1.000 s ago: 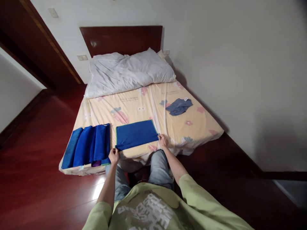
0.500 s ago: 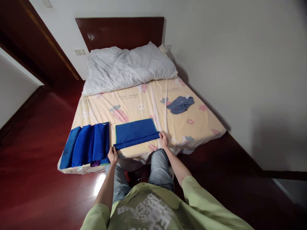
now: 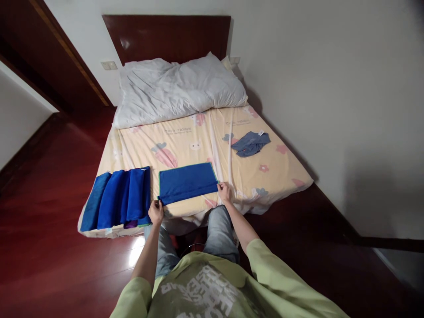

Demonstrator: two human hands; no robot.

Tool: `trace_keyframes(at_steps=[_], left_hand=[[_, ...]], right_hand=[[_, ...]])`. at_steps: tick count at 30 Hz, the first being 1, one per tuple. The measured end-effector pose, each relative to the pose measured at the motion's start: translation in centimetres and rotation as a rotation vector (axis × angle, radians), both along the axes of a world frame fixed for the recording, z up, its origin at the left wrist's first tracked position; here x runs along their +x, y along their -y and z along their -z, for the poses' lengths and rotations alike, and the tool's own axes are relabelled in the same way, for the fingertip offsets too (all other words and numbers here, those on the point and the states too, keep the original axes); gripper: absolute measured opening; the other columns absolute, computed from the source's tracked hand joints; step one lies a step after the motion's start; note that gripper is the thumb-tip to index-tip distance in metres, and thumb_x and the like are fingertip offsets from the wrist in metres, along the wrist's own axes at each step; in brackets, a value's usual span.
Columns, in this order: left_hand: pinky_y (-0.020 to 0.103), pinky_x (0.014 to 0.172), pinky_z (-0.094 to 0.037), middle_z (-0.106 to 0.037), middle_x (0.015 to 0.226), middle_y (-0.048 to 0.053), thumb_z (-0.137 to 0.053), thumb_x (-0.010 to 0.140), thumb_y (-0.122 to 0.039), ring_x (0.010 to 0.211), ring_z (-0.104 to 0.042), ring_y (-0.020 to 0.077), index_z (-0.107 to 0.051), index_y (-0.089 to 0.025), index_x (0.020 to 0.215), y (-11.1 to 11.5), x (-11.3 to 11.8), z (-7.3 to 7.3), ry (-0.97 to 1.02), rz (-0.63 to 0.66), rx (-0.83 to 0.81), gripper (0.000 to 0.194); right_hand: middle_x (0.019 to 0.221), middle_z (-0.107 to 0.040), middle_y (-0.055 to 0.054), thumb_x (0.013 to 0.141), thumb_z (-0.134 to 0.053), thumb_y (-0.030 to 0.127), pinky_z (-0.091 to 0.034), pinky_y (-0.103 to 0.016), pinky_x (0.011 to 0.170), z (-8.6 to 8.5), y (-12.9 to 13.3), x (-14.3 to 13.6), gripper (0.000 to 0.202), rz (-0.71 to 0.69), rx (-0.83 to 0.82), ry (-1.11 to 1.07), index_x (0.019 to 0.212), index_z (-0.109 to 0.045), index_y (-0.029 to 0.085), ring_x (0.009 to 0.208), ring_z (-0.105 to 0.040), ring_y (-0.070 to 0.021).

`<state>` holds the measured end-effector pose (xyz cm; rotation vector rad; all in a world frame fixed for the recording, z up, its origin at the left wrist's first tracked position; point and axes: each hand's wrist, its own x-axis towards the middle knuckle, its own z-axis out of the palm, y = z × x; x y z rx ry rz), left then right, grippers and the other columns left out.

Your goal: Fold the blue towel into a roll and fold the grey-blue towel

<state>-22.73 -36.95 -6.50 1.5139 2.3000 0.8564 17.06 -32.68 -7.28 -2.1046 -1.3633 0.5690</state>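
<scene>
At the near edge of a bed (image 3: 288, 181), left hand (image 3: 155, 212) and right hand (image 3: 224, 192) pinch near corners of a blue cloth (image 3: 188, 179), likely light, soft, best held there.

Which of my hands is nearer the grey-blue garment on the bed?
Right: the right hand is below and slightly left of the grey-blue garment in view; the left hand is farther down and left, beside the row of blue cloths.
</scene>
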Motion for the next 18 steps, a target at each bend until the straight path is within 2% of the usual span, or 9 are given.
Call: trace_keyframes(at_steps=[5,7,10,13,15,18], left_hand=[[0.038,0.085,-0.052,-0.062,0.118,0.017,-0.05,0.096,-0.035,0.109,-0.062,0.0295,-0.062,-0.016,0.114,0.5,0.4,-0.7,-0.12,0.002,0.013,0.028],[0.042,0.095,-0.051,-0.061,0.125,0.018,-0.051,0.096,-0.032,0.119,-0.058,0.0324,-0.063,-0.016,0.115,0.9,0.3,-1.0,-0.182,0.113,0.042,0.028],[0.048,0.112,-0.042,-0.057,0.141,0.016,-0.051,0.097,-0.03,0.135,-0.05,0.0322,-0.065,-0.018,0.118,1.5,0.1,-1.0,-0.24,0.426,0.098,0.028],[0.049,0.121,-0.035,-0.049,0.156,0.013,-0.045,0.099,-0.028,0.149,-0.039,0.0283,-0.063,-0.019,0.129,1.7,0.2,-0.3,-0.236,0.67,0.113,0.036],[0.05,0.123,-0.033,-0.046,0.158,0.013,-0.042,0.097,-0.021,0.152,-0.035,0.0271,-0.06,-0.017,0.137,1.3,0.4,0.4,-0.241,0.722,0.092,0.044],[0.052,0.125,-0.029,-0.044,0.159,0.015,-0.039,0.09,-0.01,0.153,-0.033,0.0278,-0.055,-0.015,0.145,0.6,0.5,1.3,-0.291,0.726,0.029,0.057]], right_hand=[[0.117,-0.07,-0.014,0.099,-0.046,0.038,-0.051,-0.032,0.092,-0.9,0.6,-0.4,0.033,0.002,0.12,0.121,0.117,-0.064,0.016,0.105,-0.065,-0.0231],[0.121,-0.068,-0.014,0.1,-0.045,0.037,-0.049,-0.036,0.101,-1.3,1.3,-0.1,0.033,-0.099,0.201,0.158,0.116,-0.066,0.017,0.114,-0.062,-0.0243],[0.131,-0.066,-0.012,0.101,-0.041,0.03,-0.043,-0.041,0.116,-1.2,2.6,0.6,0.037,-0.398,0.304,0.184,0.125,-0.067,0.019,0.129,-0.057,-0.0241],[0.148,-0.058,-0.008,0.096,-0.039,0.016,-0.038,-0.041,0.124,-0.3,3.3,1.0,0.049,-0.666,0.297,0.148,0.14,-0.061,0.02,0.143,-0.048,-0.0206],[0.153,-0.054,-0.006,0.092,-0.04,0.009,-0.037,-0.043,0.126,0.4,3.2,0.8,0.058,-0.733,0.257,0.123,0.145,-0.058,0.021,0.148,-0.044,-0.0194],[0.155,-0.052,-0.008,0.085,-0.043,0.004,-0.038,-0.045,0.126,1.1,2.3,0.3,0.065,-0.682,0.205,0.114,0.148,-0.055,0.02,0.15,-0.042,-0.021]])
